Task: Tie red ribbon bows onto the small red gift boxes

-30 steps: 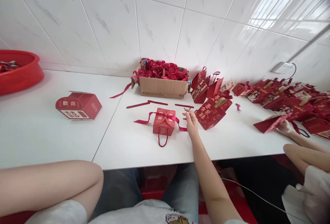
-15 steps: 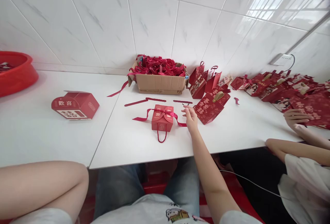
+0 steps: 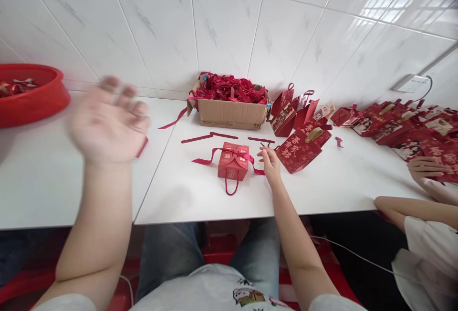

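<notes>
A carton (image 3: 232, 114) heaped with loose ribbons (image 3: 232, 87) stands behind the small box (image 3: 222, 170), a red bag (image 3: 302, 151) beside my right hand (image 3: 270, 164). My left hand (image 3: 107, 125), raised and loosely spread, mostly hides another box (image 3: 142, 149). My right is half curled; I can't tell whether it grips anything. The small box sits on the table (image 3: 200, 194) before me, red, ribbon-tied, its cord handle (image 3: 232, 194) toward me.

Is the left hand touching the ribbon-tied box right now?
No, the left hand is raised with its palm showing, well to the left of the ribbon-tied box and clearly apart from it.
</notes>
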A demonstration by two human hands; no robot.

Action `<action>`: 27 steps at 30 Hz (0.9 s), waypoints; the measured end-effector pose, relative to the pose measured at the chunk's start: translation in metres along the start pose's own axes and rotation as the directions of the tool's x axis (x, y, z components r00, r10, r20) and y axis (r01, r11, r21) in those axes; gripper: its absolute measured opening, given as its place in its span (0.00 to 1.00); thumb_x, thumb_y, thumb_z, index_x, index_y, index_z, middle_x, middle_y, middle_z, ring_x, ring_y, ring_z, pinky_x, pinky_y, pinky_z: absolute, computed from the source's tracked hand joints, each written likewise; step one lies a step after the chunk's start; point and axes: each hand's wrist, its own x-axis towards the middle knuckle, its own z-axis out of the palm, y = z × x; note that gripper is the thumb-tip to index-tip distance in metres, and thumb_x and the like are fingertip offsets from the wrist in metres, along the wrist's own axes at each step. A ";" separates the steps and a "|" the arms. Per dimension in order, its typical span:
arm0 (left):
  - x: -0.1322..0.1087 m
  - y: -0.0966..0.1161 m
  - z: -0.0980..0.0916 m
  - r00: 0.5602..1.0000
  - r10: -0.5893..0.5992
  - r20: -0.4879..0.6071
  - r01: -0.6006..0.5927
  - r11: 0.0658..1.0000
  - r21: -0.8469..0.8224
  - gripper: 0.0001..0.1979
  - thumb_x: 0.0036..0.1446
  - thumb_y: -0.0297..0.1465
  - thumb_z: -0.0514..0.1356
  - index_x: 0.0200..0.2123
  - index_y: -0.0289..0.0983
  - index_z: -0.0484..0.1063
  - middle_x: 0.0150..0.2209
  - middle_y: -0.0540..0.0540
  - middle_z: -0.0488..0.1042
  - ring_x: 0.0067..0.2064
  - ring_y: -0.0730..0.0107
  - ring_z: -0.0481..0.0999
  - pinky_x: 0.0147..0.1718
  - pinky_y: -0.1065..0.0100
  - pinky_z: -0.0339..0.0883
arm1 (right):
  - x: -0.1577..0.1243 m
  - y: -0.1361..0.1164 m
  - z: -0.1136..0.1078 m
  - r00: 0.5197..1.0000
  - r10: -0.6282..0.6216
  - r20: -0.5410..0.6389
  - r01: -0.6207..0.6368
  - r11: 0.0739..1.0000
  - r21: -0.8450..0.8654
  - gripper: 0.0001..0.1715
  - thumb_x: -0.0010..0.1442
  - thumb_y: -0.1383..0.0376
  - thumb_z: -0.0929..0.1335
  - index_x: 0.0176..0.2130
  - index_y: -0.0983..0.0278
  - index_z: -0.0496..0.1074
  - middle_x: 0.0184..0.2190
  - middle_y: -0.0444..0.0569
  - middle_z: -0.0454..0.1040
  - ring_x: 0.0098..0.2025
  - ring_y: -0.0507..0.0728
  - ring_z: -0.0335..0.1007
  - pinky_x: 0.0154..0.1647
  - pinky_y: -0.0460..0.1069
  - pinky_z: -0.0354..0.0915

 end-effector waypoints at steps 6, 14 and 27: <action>-0.011 -0.095 0.037 0.884 -0.298 0.359 0.066 0.841 0.537 0.17 0.51 0.42 0.63 0.41 0.38 0.72 0.46 0.44 0.75 0.50 0.60 0.72 0.49 0.61 0.65 | -0.001 -0.002 0.000 0.992 0.080 0.093 -0.085 0.995 0.050 0.22 0.59 0.47 0.64 0.30 0.63 0.69 0.31 0.47 0.71 0.32 0.53 0.70 0.35 0.50 0.67; -0.018 -0.137 0.051 0.811 -0.417 0.410 0.061 0.758 0.649 0.20 0.53 0.49 0.59 0.41 0.40 0.71 0.45 0.46 0.74 0.40 0.64 0.74 0.39 0.65 0.67 | -0.004 -0.009 0.002 0.968 0.121 0.218 -0.134 0.990 0.047 0.24 0.57 0.44 0.65 0.28 0.62 0.68 0.27 0.45 0.70 0.32 0.53 0.67 0.36 0.49 0.65; -0.021 -0.126 0.051 0.676 -0.584 0.449 0.233 0.747 0.622 0.22 0.47 0.51 0.64 0.22 0.36 0.71 0.23 0.51 0.66 0.27 0.72 0.65 0.28 0.68 0.58 | -0.008 -0.024 0.000 0.835 0.193 0.516 -0.270 0.960 0.078 0.24 0.54 0.46 0.69 0.26 0.63 0.67 0.20 0.42 0.68 0.23 0.50 0.61 0.28 0.46 0.57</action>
